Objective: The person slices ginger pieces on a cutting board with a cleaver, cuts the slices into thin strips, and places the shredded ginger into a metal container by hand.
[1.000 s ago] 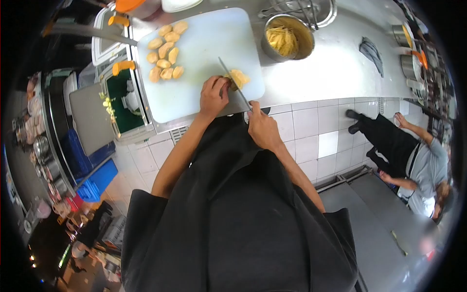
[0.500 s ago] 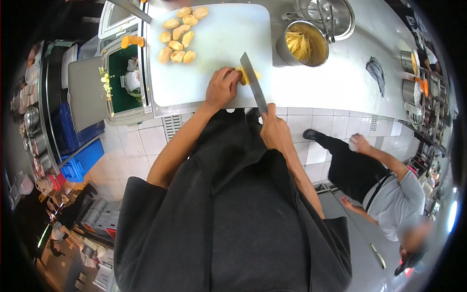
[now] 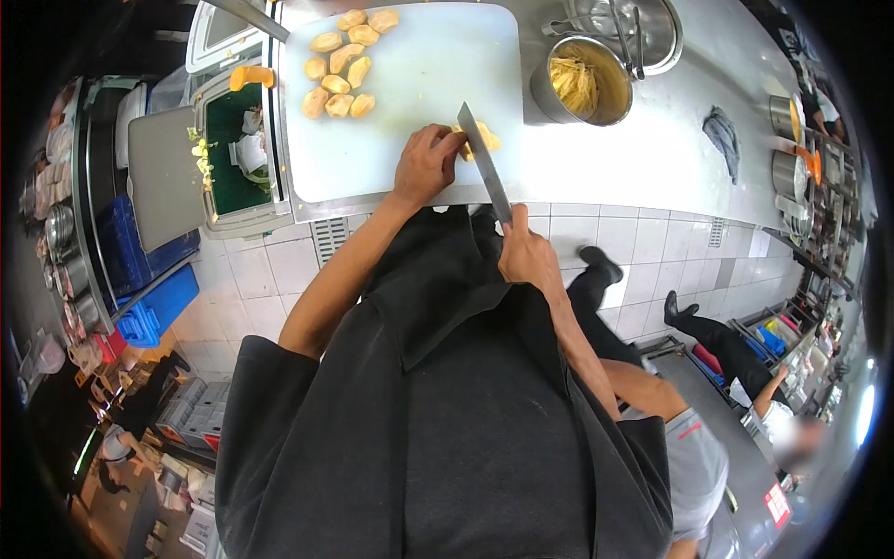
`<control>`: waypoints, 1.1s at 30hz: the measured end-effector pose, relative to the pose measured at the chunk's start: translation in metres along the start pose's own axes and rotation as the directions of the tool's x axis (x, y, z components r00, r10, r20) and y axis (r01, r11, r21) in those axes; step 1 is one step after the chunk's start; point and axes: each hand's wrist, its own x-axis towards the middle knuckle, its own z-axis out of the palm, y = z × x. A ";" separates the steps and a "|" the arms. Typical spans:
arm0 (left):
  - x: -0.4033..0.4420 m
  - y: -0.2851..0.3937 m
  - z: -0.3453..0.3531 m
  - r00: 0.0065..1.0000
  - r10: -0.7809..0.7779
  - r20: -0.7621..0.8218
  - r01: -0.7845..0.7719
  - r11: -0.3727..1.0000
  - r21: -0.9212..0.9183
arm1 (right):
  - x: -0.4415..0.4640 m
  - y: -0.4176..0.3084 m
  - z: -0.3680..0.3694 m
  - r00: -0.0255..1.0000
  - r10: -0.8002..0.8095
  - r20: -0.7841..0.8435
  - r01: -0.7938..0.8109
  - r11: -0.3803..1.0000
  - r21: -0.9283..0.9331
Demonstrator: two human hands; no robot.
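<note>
My right hand (image 3: 528,250) grips the handle of a kitchen knife (image 3: 487,172), its long blade angled up and left over the near right part of a white cutting board (image 3: 438,56). Curled fingertips of my left hand (image 3: 427,166) press on a yellow potato (image 3: 488,142), just left of the blade. Cut pieces of it lie on the blade's right side; the part under my fingers is mostly hidden. Farther back on the board, at the left, sit several peeled potatoes (image 3: 345,57). A metal pot (image 3: 609,113) to the right holds thin yellow potato strips (image 3: 573,82).
A metal bowl (image 3: 663,47) with utensils stands behind the pot. A grey cloth (image 3: 720,142) lies on the steel counter (image 3: 643,168). Left of the board is an open green-lined bin (image 3: 223,130) with a yellow-handled peeler-like item (image 3: 251,77) on its edge. A co-worker (image 3: 694,466) is close behind my right side.
The knife and both hands have shifted only slightly at the potato. A co-worker in grey has moved in close behind my right arm, and another person now shows farther back.
</note>
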 end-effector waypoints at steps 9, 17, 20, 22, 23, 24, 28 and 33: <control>0.002 0.002 -0.002 1.000 0.002 0.009 -0.002 1.000 0.007 | 0.003 -0.002 0.000 0.996 0.067 0.065 -0.067 0.998 -0.001; 0.003 0.002 -0.003 1.000 0.010 0.022 -0.009 1.000 -0.012 | 0.011 0.000 0.005 0.992 0.075 0.099 -0.075 0.997 0.001; 0.002 0.001 -0.002 1.000 -0.010 0.019 0.010 1.000 0.012 | 0.015 0.001 0.010 0.995 0.049 0.082 -0.048 0.999 -0.004; 0.002 0.000 -0.002 1.000 -0.004 0.021 0.004 1.000 0.001 | 0.016 -0.001 0.008 0.994 0.057 0.094 -0.057 0.998 0.002; 0.002 0.000 -0.002 1.000 0.001 0.023 -0.001 1.000 -0.012 | 0.016 -0.001 0.008 0.992 0.067 0.107 -0.068 0.998 0.006; 0.002 0.001 -0.001 1.000 0.001 0.024 -0.001 1.000 -0.013 | 0.016 0.000 0.009 0.992 0.068 0.108 -0.070 0.998 0.006; 0.000 0.002 -0.002 1.000 -0.005 0.021 0.005 1.000 -0.014 | 0.030 0.014 0.035 1.000 -0.012 0.029 0.011 1.000 0.027; 0.002 -0.005 0.001 1.000 -0.022 -0.015 0.021 0.997 -0.077 | 0.037 0.021 0.044 0.996 -0.063 -0.058 0.068 0.994 0.082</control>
